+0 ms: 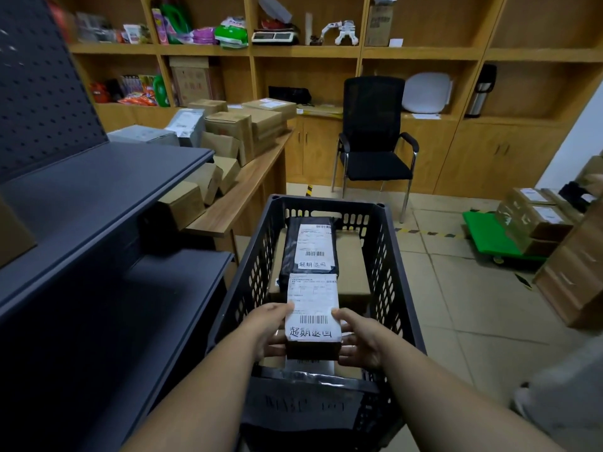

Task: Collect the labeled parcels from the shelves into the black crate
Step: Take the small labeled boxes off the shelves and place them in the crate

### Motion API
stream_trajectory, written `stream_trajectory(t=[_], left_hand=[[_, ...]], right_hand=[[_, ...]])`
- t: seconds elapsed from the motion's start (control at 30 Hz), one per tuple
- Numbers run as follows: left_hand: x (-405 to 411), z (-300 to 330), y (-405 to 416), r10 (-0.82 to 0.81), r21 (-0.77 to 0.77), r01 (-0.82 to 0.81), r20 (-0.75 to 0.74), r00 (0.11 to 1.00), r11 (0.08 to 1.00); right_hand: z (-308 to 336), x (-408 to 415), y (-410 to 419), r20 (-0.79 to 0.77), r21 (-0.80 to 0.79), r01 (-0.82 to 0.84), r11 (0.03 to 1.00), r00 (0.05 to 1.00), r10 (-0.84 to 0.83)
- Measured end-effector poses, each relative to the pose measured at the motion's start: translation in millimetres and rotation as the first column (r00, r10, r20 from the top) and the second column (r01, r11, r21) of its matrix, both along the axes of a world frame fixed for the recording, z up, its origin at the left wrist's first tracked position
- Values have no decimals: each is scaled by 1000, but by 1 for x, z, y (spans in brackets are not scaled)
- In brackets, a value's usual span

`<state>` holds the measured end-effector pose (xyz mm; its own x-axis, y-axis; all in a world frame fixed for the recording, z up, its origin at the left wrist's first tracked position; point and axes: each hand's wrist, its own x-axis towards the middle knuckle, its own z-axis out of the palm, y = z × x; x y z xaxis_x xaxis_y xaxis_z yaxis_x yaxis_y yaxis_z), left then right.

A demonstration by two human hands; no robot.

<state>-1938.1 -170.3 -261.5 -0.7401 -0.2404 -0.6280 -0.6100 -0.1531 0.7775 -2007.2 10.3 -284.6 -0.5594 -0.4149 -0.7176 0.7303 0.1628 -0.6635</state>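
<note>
Labeled parcel (312, 316): a small dark box with a white shipping label across its top, held over the near end of the black crate (396, 256), above the parcels already inside.
Hands: left hand (266, 331) and right hand (360, 342) clasp its long sides, thumbs on the label edges.
Handling: probably light and stiff; flat sides suit this two-sided hold.
Surfaces: the paper label looks smooth, perhaps slick under the thumbs.
Crate: rigid perforated plastic walls.
Inside: a black poly mailer (310, 247), soft and glossy, lying on a cardboard box (354, 272).
</note>
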Motion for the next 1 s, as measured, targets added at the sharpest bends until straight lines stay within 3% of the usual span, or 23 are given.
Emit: stream_trajectory(t=[0.5, 1.0], left_hand=[[-28, -28, -8, -130, -34, 142, 237, 963, 989], [-35, -38, -19, -139, -14, 148, 277, 951, 989]], right_hand=[[-31, -25, -8, 157, 131, -163, 978, 977, 142], [-48, -36, -19, 152, 120, -206, 971, 970, 187]])
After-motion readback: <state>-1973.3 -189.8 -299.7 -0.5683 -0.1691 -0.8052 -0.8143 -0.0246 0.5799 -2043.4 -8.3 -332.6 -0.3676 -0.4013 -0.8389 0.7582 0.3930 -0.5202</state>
